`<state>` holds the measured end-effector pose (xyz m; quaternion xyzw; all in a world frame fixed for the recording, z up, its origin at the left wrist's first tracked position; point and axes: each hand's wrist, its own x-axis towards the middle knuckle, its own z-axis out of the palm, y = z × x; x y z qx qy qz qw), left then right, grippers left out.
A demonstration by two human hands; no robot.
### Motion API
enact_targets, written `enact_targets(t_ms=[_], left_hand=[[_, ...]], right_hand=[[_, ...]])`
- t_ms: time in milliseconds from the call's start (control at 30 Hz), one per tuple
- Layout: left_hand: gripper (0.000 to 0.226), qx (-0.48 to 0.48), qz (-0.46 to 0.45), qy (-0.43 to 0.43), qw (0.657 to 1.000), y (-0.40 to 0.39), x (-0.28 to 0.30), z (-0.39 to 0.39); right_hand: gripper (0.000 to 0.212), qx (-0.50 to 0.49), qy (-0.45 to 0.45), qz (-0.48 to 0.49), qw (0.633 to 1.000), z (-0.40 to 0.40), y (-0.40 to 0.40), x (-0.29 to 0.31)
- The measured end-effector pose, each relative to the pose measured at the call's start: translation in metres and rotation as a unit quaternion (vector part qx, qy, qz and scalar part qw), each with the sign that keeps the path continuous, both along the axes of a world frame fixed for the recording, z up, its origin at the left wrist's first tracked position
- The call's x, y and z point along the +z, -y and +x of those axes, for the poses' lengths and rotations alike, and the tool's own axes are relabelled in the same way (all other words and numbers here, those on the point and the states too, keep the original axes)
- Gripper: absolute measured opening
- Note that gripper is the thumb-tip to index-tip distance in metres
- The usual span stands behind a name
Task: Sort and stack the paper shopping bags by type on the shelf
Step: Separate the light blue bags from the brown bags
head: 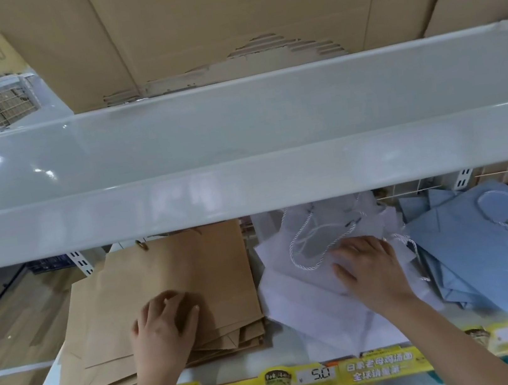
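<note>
Bags lie in three groups along the white shelf (288, 345): flat brown kraft paper bags (168, 290) on the left, white paper bags with twisted cord handles (306, 286) in the middle, pale blue paper bags (493, 255) on the right, so I judge the sorting by type largely done and the squaring-up in hand. My left hand (164, 327) rests on top of the brown stack with fingers loosely curled, apparently pressing it flat; I cannot tell whether it grips an edge. My right hand (373, 270) lies spread, fingers nearly straight, on the white pile, holding nothing, likely steadying the loose sheets so that they do not slide towards the blue ones they touch. Both forearms reach in from below over the orange shelf edge with yellow price labels (316, 377), under the grey upper shelf (239, 148).
</note>
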<state>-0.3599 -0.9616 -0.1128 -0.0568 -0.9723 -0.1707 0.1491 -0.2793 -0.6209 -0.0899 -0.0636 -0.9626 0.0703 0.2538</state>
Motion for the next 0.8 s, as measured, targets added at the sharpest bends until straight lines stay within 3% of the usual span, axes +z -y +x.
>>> enact_targets(t_ms=[100, 267, 467, 700, 800], left_hand=[[0.043, -0.001, 0.002, 0.002, 1.000, -0.005, 0.000, 0.006], [0.067, -0.009, 0.018, -0.023, 1.000, -0.015, 0.006, 0.017], [0.040, -0.024, 0.015, 0.023, 0.999, -0.023, 0.004, 0.022], [0.037, -0.018, 0.024, 0.030, 0.999, -0.033, 0.010, 0.025], [0.025, -0.035, 0.036, 0.019, 0.999, -0.047, 0.022, 0.029]], right_hand=[[0.029, 0.022, -0.011, 0.002, 1.000, 0.005, 0.002, 0.000], [0.030, 0.060, -0.032, -0.005, 0.998, 0.013, 0.004, 0.000], [0.034, 0.089, -0.008, -0.016, 0.996, 0.025, 0.006, 0.000], [0.035, 0.083, 0.004, -0.011, 0.996, 0.039, 0.001, 0.005], [0.036, 0.071, -0.005, -0.027, 0.997, 0.050, -0.002, 0.011]])
